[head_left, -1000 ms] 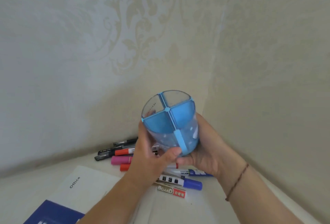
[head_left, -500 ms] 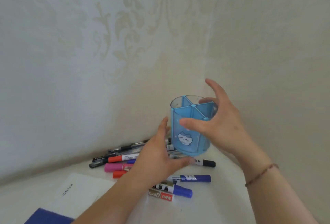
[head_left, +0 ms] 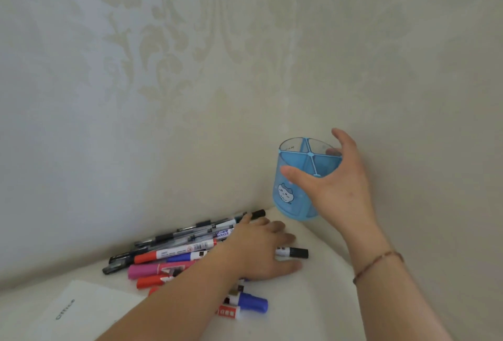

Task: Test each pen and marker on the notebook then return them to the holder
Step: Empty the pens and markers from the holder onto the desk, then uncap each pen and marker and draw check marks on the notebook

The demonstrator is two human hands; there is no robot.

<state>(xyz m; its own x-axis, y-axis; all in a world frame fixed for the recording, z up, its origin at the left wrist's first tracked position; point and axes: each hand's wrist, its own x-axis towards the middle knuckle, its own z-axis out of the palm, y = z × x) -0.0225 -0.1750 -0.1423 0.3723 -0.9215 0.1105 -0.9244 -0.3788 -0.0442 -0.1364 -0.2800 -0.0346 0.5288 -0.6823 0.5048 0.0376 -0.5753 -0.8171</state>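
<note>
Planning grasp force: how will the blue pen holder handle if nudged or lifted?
The blue pen holder looks like thin translucent plastic with its compartments empty, so probably light and stiff. Upright and fairly tall, it may tip if pushed near the rim. Its smooth wall could slip in the right hand.

Head view, downward, near table corner (head_left: 313,300).
</note>
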